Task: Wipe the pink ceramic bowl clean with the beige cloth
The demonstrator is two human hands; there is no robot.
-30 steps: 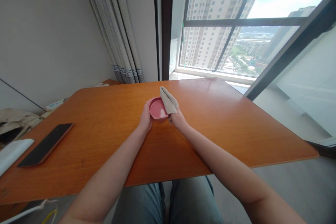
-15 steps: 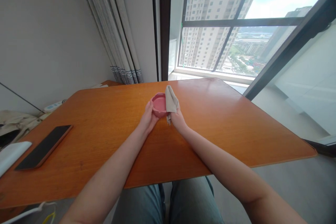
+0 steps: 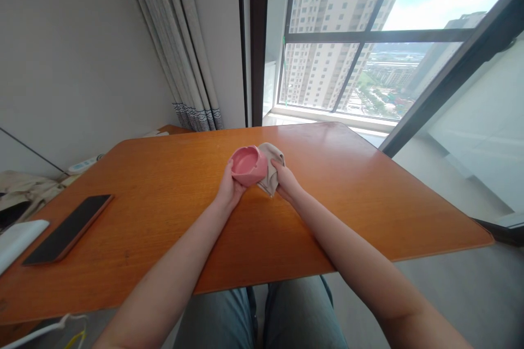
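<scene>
My left hand [image 3: 230, 184] is closed around the left side and underside of a pink ashtray [image 3: 250, 174], a round, thick-walled dish with notches in its rim. The ashtray is tilted, so its hollow inside shows. At its right side my right hand [image 3: 286, 179] pinches a folded beige cloth [image 3: 270, 179], thumb on top. The cloth lies against the ashtray's outer right wall, and part of it is hidden behind the ashtray. Both hands are held over the middle of the brown wooden table [image 3: 164, 174].
A dark flat slab with a brown edge [image 3: 69, 229] lies on the table's left, beside a white object [image 3: 20, 240] cut by the picture's edge. Behind the table are a grey curtain [image 3: 180, 43] and a large window [image 3: 360, 38]. The table's front edge is close to my legs [image 3: 262, 316].
The ashtray has turned and tipped, showing more of its outer wall. My right hand has shifted slightly right, and the cloth has come off the rim to the outer right side.
</scene>
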